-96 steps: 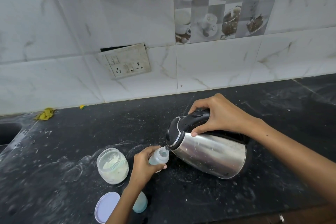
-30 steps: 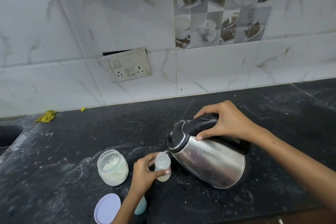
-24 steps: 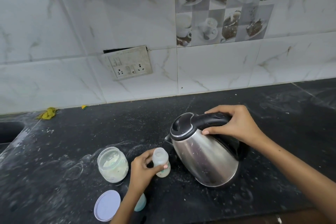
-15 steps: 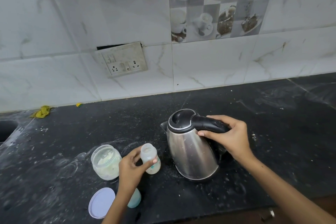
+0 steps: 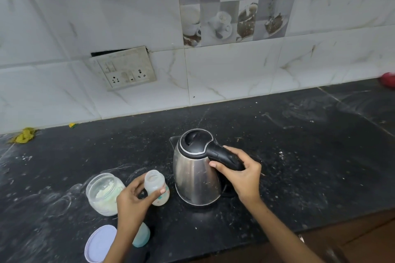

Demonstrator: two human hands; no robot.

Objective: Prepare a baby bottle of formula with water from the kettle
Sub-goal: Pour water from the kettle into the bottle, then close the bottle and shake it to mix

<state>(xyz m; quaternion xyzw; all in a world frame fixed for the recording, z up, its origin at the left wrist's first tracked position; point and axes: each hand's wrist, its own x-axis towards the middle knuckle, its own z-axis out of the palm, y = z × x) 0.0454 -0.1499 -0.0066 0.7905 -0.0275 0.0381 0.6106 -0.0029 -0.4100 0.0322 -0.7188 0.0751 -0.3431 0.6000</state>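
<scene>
The left hand (image 5: pixel 133 198) pinches the baby bottle (image 5: pixel 156 189) between thumb and fingers, low on the counter (image 5: pixel 299 166); whether the bottle's base rests on the surface cannot be told. The bottle is open at the neck, upright, with pale liquid in its lower part. The right hand (image 5: pixel 239 174) has its fingers curled round the black handle of the kettle (image 5: pixel 195 168), which stands upright on the counter, lid closed, spout turned away from the camera, just right of the bottle. Left of the bottle stands an open jar of white powder (image 5: pixel 104 193); nearer the camera lie its lilac lid (image 5: pixel 98 243) and a pale teal cap (image 5: pixel 142 235), partly hidden by the left forearm. Behind, a switch plate (image 5: pixel 126 69) sits on the tiled wall. Judged stage: water is in the bottle and the kettle set down. The next move likely calls for freeing the right hand to fetch the closure, keeping the bottle steady and upright.
</scene>
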